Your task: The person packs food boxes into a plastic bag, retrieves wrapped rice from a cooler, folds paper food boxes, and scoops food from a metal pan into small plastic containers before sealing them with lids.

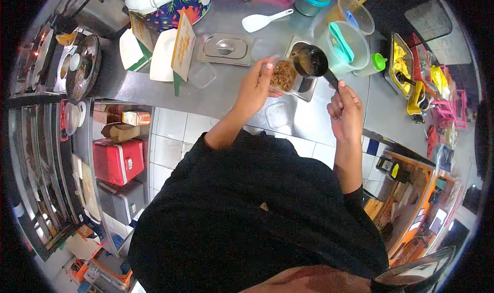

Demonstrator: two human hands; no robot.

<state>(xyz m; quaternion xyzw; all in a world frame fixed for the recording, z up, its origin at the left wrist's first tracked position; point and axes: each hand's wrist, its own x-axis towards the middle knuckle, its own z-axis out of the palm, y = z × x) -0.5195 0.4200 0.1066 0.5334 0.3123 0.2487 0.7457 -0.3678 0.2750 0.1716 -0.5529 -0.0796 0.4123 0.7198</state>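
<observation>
My left hand (251, 91) is closed around a small clear plastic cup (272, 77) of brown, crumbly food (284, 76). In my right hand (346, 112) is the handle of a black ladle (312, 60), its bowl tilted at the cup's right rim. Some brown residue shows inside the bowl. Below both lies a narrow steel food pan (307, 93), mostly covered by the ladle and cup. A clear plastic lid (278, 115) rests on the counter near its front edge, and another clear lid (201, 75) is further left.
A steel pan lid (225, 49) and two open paper boxes (163, 56) stand left of my hands. Behind are a white rice paddle (265, 21) and a patterned rice cooker (177, 7). Clear tubs (355, 56), a green-capped bottle (378, 62) and a tray of yellow food (400, 61) sit right.
</observation>
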